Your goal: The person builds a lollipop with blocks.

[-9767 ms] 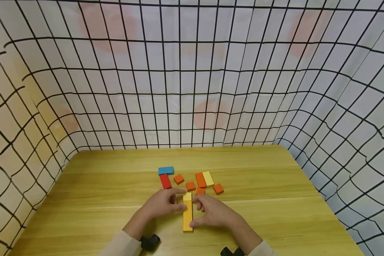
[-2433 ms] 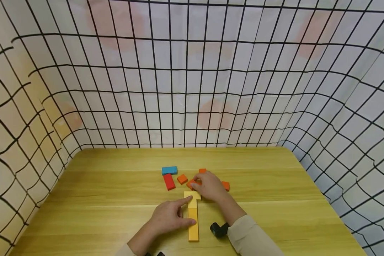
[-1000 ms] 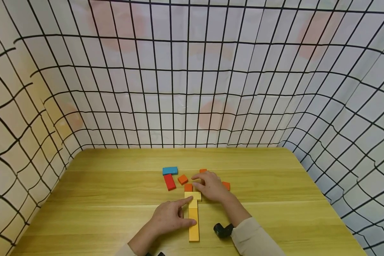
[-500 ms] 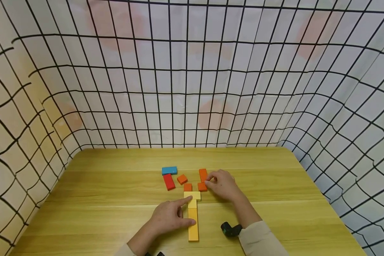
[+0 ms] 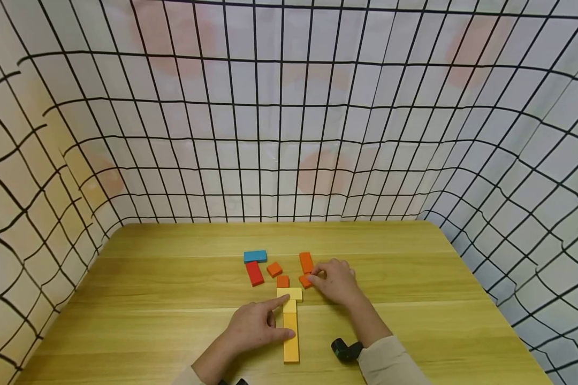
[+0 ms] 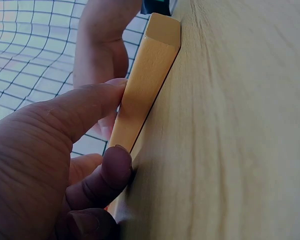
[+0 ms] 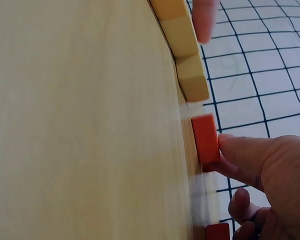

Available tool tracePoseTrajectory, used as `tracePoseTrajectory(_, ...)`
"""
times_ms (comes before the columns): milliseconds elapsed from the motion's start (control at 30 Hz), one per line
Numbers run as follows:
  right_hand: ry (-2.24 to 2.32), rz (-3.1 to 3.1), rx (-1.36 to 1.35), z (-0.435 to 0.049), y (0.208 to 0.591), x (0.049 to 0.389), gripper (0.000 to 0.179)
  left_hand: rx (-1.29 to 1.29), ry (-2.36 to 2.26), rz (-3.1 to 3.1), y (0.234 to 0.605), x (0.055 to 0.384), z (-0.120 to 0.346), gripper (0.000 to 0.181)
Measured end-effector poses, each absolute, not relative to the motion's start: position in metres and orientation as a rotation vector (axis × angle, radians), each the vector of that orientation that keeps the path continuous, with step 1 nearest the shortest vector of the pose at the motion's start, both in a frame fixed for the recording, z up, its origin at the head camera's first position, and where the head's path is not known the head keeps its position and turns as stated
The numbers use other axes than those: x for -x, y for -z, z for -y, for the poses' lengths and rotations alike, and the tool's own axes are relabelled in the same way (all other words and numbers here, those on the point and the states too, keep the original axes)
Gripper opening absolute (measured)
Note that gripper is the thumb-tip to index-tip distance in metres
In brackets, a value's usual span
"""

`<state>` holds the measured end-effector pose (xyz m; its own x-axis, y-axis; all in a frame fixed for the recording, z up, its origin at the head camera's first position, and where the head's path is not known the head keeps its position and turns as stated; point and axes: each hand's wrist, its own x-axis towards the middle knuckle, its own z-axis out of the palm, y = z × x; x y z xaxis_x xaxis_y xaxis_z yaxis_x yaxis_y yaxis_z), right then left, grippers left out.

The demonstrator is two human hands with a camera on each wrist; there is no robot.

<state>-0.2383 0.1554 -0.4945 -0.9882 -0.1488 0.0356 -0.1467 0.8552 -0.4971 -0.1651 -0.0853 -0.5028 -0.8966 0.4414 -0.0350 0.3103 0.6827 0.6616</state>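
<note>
One orange block point(image 7: 205, 139) pinched in right hand point(image 5: 337, 280); yellow blocks point(image 5: 290, 321) touching left hand point(image 5: 250, 325).

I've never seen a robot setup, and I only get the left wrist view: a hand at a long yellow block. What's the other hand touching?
Observer: The right hand has its thumb on a small orange block.
Visitor: And what's past the yellow block's end, behind the fingers?
Observer: In the head view, a pale yellow block lies crosswise there, like the top of a T.
Visitor: Any other colours about?
Observer: One blue block, lying farther from the person than the orange one.
</note>
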Motion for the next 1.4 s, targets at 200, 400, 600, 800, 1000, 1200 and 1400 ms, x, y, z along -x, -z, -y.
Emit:
tracePoseTrajectory(200, 0.805, -3.021, 0.238, -0.163, 0.496, 0.24, 0.012, -0.608, -1.005, -2.708, 0.502, 0.165, 0.086, 0.077)
tracePoseTrajectory(400, 0.807, -2.988, 0.246, -0.168, 0.494, 0.237, 0.022, -0.613, -1.007, -2.708, 0.502, 0.165, 0.086, 0.078)
tracePoseTrajectory(600, 0.797, -2.975, 0.245, -0.17, 0.491, 0.235, 0.029, -0.612, -1.001, -2.705, 0.502, 0.166, 0.086, 0.078)
tracePoseTrajectory(800, 0.841, -2.962, 0.262, -0.171, 0.492, 0.236, 0.026, -0.615, -0.996, -2.707, 0.503, 0.166, 0.086, 0.078)
tracePoseTrajectory(1000, 0.928, -2.904, 0.292, -0.167, 0.49, 0.238, 0.022, -0.61, -0.989, -2.709, 0.503, 0.165, 0.086, 0.078)
tracePoseTrajectory(1200, 0.89, -2.9, 0.395, -0.157, 0.487, 0.238, 0.022, -0.625, -0.994, -2.709, 0.504, 0.167, 0.086, 0.077)
tracePoseTrajectory(1400, 0.837, -2.9, 0.435, -0.148, 0.488, 0.241, 0.029, -0.623, -0.991, -2.712, 0.505, 0.167, 0.086, 0.078)
